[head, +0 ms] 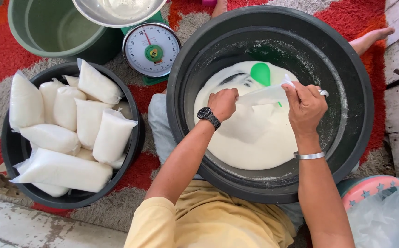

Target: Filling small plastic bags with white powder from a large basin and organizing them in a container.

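Plastic bag [265, 96] btwn both hands

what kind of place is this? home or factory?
Likely a home or small informal packing spot, not a factory: the person sits on a red patterned rug, a dial kitchen scale stands on the floor, and filled white bags are piled in a black tub.

Both bare forearms reach forward from the body, angled slightly toward each other. The left hand [223, 104] is curled into a loose fist, knuckles up, its grip pinched closed, with a dark watch on the wrist. The right hand [305, 107] sits level with it and a little apart, fingers bent down and closed in a pinch; a ring shows on one finger and a silver bangle on the wrist.
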